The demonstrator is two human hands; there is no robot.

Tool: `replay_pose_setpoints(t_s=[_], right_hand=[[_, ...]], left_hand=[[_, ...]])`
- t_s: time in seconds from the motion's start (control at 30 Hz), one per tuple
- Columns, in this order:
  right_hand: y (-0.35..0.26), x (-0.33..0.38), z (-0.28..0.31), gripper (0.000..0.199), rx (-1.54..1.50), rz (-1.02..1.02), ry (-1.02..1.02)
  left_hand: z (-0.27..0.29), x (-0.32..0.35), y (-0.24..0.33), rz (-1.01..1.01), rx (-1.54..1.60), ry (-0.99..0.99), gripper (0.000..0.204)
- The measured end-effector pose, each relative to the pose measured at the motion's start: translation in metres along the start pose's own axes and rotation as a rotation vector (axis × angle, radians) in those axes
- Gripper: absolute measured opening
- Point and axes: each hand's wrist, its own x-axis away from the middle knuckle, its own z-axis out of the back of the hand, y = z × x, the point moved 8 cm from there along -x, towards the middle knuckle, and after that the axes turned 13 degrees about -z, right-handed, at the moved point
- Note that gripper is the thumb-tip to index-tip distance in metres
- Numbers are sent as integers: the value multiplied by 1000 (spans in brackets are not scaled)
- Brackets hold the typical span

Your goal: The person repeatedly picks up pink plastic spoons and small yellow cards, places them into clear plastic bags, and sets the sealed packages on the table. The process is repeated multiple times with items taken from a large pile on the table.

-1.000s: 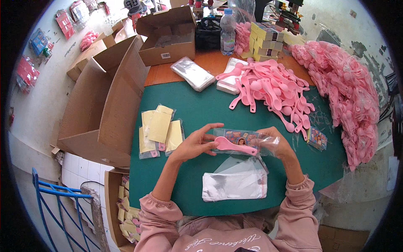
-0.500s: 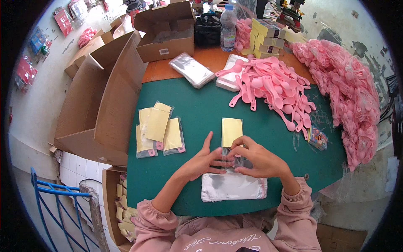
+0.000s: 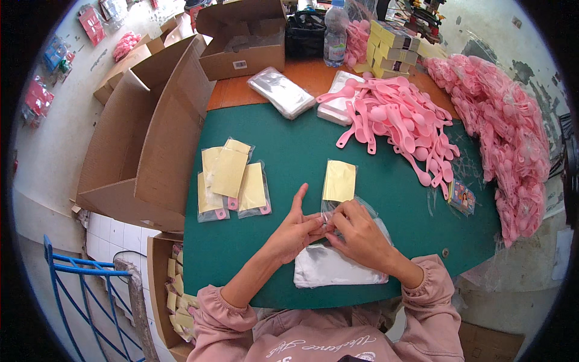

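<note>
Flat on the green tabletop lies a clear plastic bag (image 3: 329,208) with a yellow card (image 3: 339,181) in its far part. At the bag's near end my left hand (image 3: 297,234) has its fingertips closed on the film, the thumb raised away from it. My right hand (image 3: 360,234) pinches the same end, its fingertips meeting those of the left. The exact grip is partly hidden. Under and beside my right hand is a stack of clear plastic bags (image 3: 338,269). To the left lie several filled bags (image 3: 229,172) with yellow cards and pink handle ends showing.
A heap of pink spoons (image 3: 401,117) covers the far right, near a small packet of cards (image 3: 462,198). Bagged pink spoons (image 3: 509,139) bulge along the right edge. More clear bags (image 3: 281,93), a water bottle (image 3: 335,36) and stacked cards (image 3: 392,48) stand behind. A large carton (image 3: 172,120) is left.
My right hand's fingers have come down and together at the bag's near end, meeting my left fingertips. The whole view has shifted slightly.
</note>
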Motion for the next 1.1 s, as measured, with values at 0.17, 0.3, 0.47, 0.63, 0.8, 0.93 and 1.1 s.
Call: replay_pose_setpoints(t_s=[0.17,0.3,0.47,0.63,0.8,0.93,1.1], right_hand=[[-23,5,1,15,347,234,202],[-26,8,-7,15,458,304,226],[-26,11,-11,17,428,318,134],[-21,3,0,17,337,218,183],[-17,2,-2,18,282,179,188],[-13,2,-7,20,291,141,111],[-6,1,-10,19,278,29,16]], left_hand=[[5,-2,0,-11,85,40,68],[14,-5,-4,-51,-13,60,66],[8,-3,7,-127,-128,84,66],[7,-2,7,-118,-192,77,65],[6,-4,5,-165,-182,30,65],[4,-6,3,-173,-228,1,67],[-2,-8,9,-340,-405,-86,75]])
